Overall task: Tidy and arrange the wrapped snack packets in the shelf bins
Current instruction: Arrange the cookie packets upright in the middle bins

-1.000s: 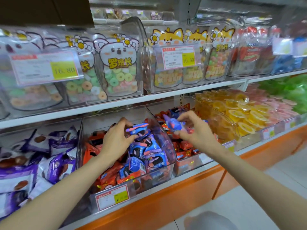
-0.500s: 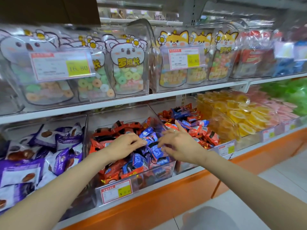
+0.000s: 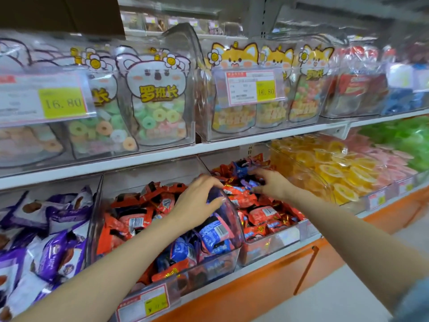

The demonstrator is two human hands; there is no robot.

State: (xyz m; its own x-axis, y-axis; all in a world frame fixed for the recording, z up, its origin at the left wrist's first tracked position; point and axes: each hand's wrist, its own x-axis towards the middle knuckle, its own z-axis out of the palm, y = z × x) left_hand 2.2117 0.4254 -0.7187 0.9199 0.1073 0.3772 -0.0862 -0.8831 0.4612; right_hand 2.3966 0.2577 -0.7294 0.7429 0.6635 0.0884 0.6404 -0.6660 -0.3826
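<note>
Head view: lower shelf (image 3: 267, 268), job looks mid-way at best. Left hand (image 3: 197, 203) is cupped over the rounded top of the bin wall (image 3: 232, 219) between mid bin (image 3: 139, 175) and right bin (image 3: 278, 242), thumb and fingers wrapped on the clear edge. That reads as a grasp on the wall, and no packet shows in it. Right hand (image 3: 272, 185) is down in the back of the right bin, fingers bent onto a blue cluster (image 3: 243, 168). Cannot tell whether it pinches one or just touches. Mid bin holds red packets (image 3: 132, 219) on the left and back, with blue packets (image 3: 213, 233) piled at its front right against the wall. Right bin is mostly a red heap (image 3: 262, 213), with the blue cluster at the rear. So both colours sit in both bins and packets lie at all angles, none faced or lined up. Likely left to do: pull the blue out of the right bin, regroup by colour, level the piles. Purple packets (image 3: 58, 249) in the left bin (image 3: 98, 194) are also a loose jumble and probably need doing too.
</note>
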